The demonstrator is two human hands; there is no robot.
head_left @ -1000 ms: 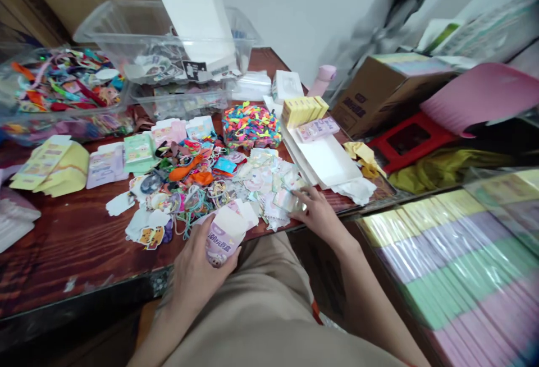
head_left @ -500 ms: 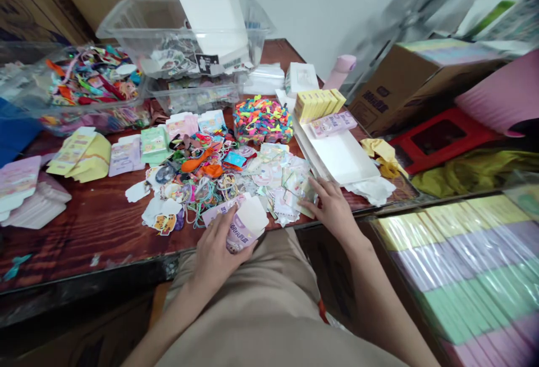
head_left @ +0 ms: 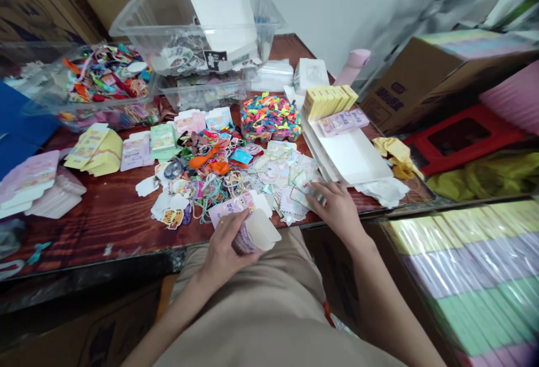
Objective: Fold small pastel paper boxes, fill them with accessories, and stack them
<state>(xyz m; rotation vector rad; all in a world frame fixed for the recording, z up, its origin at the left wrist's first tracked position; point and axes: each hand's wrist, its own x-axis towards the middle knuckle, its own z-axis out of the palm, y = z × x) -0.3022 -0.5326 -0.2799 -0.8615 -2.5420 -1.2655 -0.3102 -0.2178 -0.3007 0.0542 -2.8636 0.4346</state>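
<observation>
Paper box (head_left: 248, 231): small, printed lilac and pink, held in my left hand (head_left: 229, 246) over my lap, just off the near edge of the tabletop (head_left: 92, 212). Its white end flap stands open, and a printed panel sticks out toward the tabletop. Left hand nearly closed, fingers wrapped around the box, firm hold.

Right hand (head_left: 337, 207) partly open, resting at the tabletop edge. Fingertips (head_left: 316, 190) down on a small glossy card (head_left: 302, 183) at the rim of a heap of pale paper offcuts (head_left: 280, 179). Cannot tell whether I am pinching the card or only touching it.

Beside the offcuts, toward my left, lies a tangle of rubber bands (head_left: 214, 190), orange balloons (head_left: 204, 159) and die-cut paper pieces. Beyond it stands a clear tub of multicoloured balloons (head_left: 270, 117). Further back, a clear tub of ribbon-like scraps (head_left: 103, 83) and a clear tub of printed paper scraps (head_left: 189, 33), with a white board (head_left: 219, 10) leaning in it.

Right of the balloons: white tray (head_left: 351, 156) carrying a pink printed box (head_left: 343, 123), with yellow boxes (head_left: 328, 103) lined up just behind. Flat yellow cards (head_left: 95, 151) and pink box blanks (head_left: 29, 179) lie on the left of the tabletop. Low on my right, shrink-wrapped stacks of yellow, lilac and green packs (head_left: 471, 260).
</observation>
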